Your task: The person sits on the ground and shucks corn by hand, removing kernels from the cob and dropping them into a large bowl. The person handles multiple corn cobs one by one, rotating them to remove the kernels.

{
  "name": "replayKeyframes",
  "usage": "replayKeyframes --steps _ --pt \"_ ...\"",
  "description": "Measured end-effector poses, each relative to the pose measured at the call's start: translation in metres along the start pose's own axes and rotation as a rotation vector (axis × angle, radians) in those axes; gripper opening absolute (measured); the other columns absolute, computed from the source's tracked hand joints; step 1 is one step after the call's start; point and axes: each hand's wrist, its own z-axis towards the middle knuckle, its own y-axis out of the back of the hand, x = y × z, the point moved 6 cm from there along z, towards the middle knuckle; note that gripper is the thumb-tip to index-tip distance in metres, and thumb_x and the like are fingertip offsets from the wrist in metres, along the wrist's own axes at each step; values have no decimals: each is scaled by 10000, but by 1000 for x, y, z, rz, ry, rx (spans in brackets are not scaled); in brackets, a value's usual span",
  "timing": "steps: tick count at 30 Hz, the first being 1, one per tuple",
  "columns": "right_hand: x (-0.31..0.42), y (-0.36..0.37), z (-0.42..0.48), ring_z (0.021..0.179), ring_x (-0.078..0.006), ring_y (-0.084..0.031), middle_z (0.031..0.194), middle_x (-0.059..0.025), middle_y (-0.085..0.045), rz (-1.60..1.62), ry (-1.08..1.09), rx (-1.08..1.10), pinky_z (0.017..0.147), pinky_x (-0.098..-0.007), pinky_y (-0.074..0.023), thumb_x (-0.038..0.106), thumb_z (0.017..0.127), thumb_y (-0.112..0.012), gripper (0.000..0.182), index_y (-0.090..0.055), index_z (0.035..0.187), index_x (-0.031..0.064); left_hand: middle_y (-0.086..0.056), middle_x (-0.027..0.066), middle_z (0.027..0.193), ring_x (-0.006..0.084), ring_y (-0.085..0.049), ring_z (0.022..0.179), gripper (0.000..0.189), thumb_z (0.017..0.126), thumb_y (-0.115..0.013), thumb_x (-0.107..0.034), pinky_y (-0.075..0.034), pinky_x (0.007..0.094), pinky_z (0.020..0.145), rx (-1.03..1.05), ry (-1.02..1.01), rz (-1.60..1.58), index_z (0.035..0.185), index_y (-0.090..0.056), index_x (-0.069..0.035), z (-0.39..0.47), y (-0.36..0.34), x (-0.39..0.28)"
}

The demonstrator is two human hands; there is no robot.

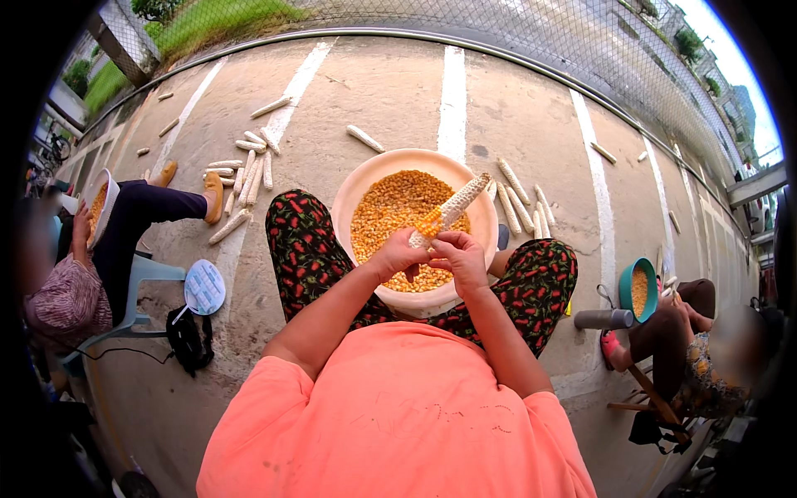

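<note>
A mostly stripped corn cob [461, 200] slants up to the right above the basin, with a patch of yellow kernels left near its lower part. My left hand [401, 254] grips the lower end of this cob. Close beside it, the bent fingers of my right hand [462, 256] are on the cob's lower right side; their exact contact is partly hidden. A pale pink plastic basin [344, 208] stands between my knees. Loose orange-yellow corn kernels [389, 198] fill much of it, below both hands.
Bare cobs [252, 177] lie piled at the left, others [514, 193] right of the basin. One person [75, 280] sits at left by a blue plastic stool [140, 286]; another [672, 330] sits at right near a teal bowl [626, 289] and a grey bottle [603, 319]. Chain-link fence [398, 15] runs ahead.
</note>
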Motion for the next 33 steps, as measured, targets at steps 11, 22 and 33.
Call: replayKeyframes --steps 11,22,33 --pt "11 -16 -14 646 -145 -610 813 -83 -591 201 -72 72 534 -262 -561 58 795 -632 148 -528 884 2 -587 157 743 275 -602 617 353 718 -624 -155 -476 352 524 -266 -429 636 976 -454 16 -26 7 -36" --pt "-5 -23 16 662 -216 -628 804 -110 -566 209 -215 137 558 -326 -576 -13 775 -534 164 -424 891 26 -570 263 804 404 -581 791 353 713 -636 -181 -453 434 659 -264 -273 889 899 -431 38 -15 27 -31" --pt "11 -18 49 671 -205 -624 789 -98 -572 83 -265 181 530 -308 -556 25 757 -521 176 -438 913 26 -559 252 842 390 -575 820 342 709 -635 -170 -446 432 689 -311 -292 785 889 -429 36 7 25 -33"
